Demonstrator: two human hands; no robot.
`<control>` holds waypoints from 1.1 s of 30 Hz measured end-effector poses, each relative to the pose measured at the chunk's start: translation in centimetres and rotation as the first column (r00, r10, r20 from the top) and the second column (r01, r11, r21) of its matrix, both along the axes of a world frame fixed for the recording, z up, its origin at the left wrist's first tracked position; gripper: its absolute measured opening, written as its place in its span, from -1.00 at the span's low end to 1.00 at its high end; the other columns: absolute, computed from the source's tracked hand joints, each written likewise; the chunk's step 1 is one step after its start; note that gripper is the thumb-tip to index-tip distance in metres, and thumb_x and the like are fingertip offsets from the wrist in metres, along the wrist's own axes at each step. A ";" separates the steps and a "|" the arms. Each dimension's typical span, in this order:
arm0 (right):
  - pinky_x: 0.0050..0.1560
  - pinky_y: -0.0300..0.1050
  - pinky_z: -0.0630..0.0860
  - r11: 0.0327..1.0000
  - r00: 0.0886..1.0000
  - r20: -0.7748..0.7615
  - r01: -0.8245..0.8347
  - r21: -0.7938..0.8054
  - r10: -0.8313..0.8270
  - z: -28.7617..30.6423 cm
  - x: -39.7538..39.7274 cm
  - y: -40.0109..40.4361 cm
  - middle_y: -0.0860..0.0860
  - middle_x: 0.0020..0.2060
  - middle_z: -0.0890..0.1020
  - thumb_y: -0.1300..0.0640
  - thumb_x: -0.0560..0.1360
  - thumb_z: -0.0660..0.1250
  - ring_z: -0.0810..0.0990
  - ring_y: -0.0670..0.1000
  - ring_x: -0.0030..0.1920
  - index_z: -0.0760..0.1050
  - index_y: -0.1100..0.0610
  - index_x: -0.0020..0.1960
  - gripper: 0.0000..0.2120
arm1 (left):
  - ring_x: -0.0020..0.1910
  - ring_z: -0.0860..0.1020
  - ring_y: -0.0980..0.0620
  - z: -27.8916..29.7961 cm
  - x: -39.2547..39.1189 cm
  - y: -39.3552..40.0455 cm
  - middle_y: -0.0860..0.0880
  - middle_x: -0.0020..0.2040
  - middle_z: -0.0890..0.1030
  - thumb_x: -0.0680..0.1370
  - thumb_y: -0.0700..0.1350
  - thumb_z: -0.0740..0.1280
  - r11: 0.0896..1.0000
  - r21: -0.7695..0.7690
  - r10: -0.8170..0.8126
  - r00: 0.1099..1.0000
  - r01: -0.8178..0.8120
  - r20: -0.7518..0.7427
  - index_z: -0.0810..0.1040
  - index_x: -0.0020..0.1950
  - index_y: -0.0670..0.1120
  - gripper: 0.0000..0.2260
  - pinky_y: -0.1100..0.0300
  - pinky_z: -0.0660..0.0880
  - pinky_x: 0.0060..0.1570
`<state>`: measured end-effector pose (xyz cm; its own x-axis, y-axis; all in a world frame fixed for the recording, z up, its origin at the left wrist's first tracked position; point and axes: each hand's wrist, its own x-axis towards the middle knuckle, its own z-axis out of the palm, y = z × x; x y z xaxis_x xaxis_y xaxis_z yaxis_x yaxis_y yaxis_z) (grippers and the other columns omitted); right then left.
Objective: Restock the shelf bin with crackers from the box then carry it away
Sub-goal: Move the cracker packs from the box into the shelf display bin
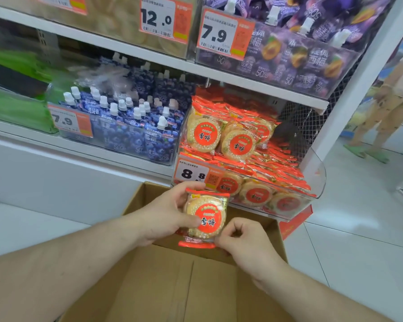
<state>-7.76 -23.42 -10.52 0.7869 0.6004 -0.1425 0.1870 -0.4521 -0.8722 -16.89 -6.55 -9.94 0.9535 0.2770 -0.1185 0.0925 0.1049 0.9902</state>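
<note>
Two hands are seen, the left hand [166,211] and the right hand [243,238], with one cracker packet [206,216] held between them. One cardboard box [172,282] is shown near. Four price tags are counted: one at 12.0 [165,17], two at 7.9 [223,34] [68,120], one at 8.8 [196,171]. Packets in the far right bin [319,180] are too heaped for counting.

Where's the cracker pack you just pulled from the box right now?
In the head view, the cracker pack sits low centre, held by the left hand and pinched at its bottom edge by the right hand, above the cardboard box, just below the clear shelf bin.
</note>
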 end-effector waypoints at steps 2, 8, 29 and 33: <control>-0.33 -0.19 0.39 0.999 0.999 0.034 0.000 0.042 -0.002 1.3 0.6 0.0 -0.02 -0.41 0.51 0.28 0.30 0.49 0.41 -0.06 -0.39 0.45 0.11 -0.30 -0.78 | 0.01 0.66 0.03 1.1 0.3 -0.1 -0.05 0.14 0.59 0.45 -0.49 0.37 0.999 0.042 0.020 0.999 -0.022 0.044 0.40 0.34 0.12 -0.35 0.06 0.62 -0.02; -0.14 -0.20 0.60 0.963 0.981 -0.157 -0.074 0.258 0.117 4.8 2.2 -0.5 0.05 0.08 0.64 0.14 0.30 0.59 0.69 -0.06 -0.05 0.40 0.11 0.26 -0.39 | 0.03 0.66 -0.06 3.3 1.3 -0.4 -0.18 0.24 0.53 0.50 -0.42 0.36 0.985 0.150 -0.110 0.977 0.083 0.182 0.20 0.46 0.29 -0.22 0.03 0.61 0.00; 0.00 -0.11 0.61 0.937 0.968 0.059 0.220 0.272 -0.244 9.1 20.1 3.8 0.07 0.04 0.65 0.26 0.50 0.41 0.65 -0.02 -0.06 0.51 0.20 0.23 -0.69 | 0.27 0.48 0.03 2.5 6.3 3.4 0.04 0.29 0.49 0.44 0.00 0.35 0.712 0.458 0.494 0.844 -0.531 0.210 0.26 0.44 -0.01 -0.41 -0.07 0.44 0.29; -0.16 -0.15 0.62 0.929 0.891 0.278 0.315 0.194 -0.360 8.0 20.6 4.9 0.03 -0.04 0.67 0.14 0.44 0.49 0.65 -0.02 -0.15 0.57 0.13 0.14 -0.71 | 0.15 0.54 0.05 2.4 6.6 3.5 0.06 0.19 0.53 0.50 -0.12 0.37 0.710 0.440 0.496 0.834 -0.549 0.241 0.37 0.30 0.04 -0.60 -0.04 0.50 0.21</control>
